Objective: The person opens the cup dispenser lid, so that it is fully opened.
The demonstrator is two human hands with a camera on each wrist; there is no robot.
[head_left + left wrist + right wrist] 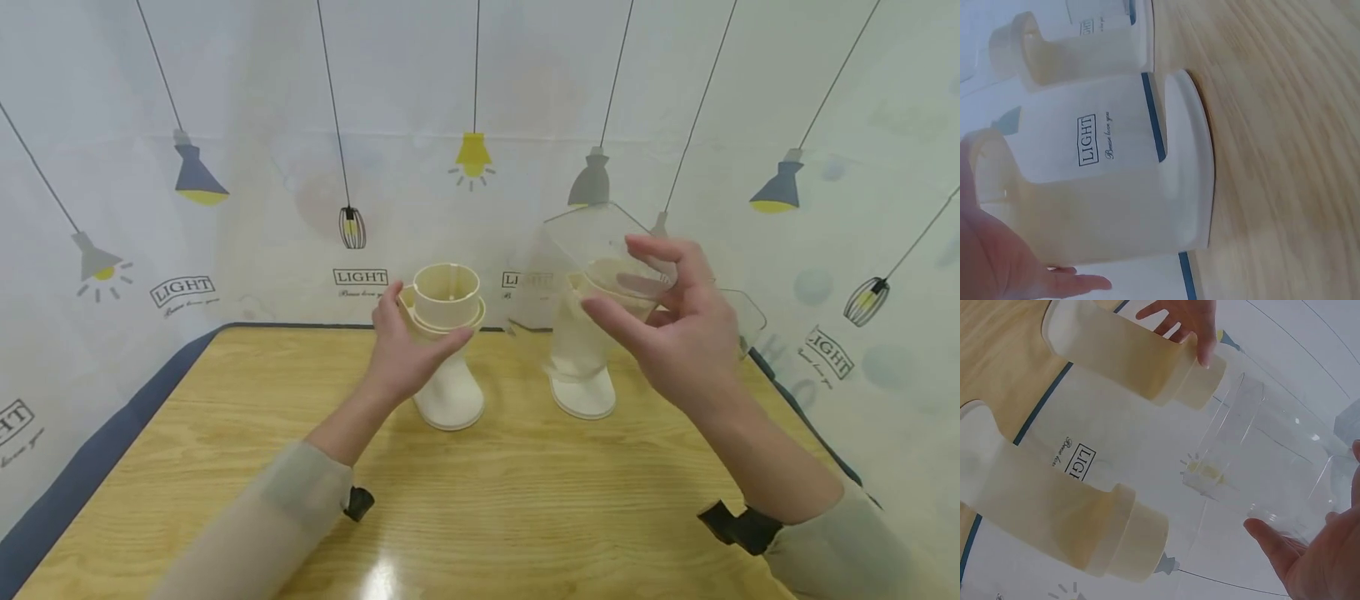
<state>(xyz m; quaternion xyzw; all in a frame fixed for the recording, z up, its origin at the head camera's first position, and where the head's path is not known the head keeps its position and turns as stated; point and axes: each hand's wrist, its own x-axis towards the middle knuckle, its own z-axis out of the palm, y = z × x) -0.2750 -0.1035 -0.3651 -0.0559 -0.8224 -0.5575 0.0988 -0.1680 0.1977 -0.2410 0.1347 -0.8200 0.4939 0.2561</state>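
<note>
Around the cup-shaped top of a cream plastic stand [450, 396], my left hand [401, 350] has its thumb and fingers on opposite sides. The stand is upright on the table, its rounded foot toward me. My right hand [686, 325] holds a clear plastic container [1272, 447] in the air, thumb and fingers apart on its sides. The container is tilted and see-through, so its outline is faint in the head view. Behind it in that view stands a second cream stand [585, 392] of the same shape, also upright.
Both stands are near the back edge of the wooden table [525, 508]. A white cloth backdrop [420, 100] printed with lamps rises right behind them. Another clear edge [750, 308] shows to the right of my right hand; I cannot tell what it belongs to.
</note>
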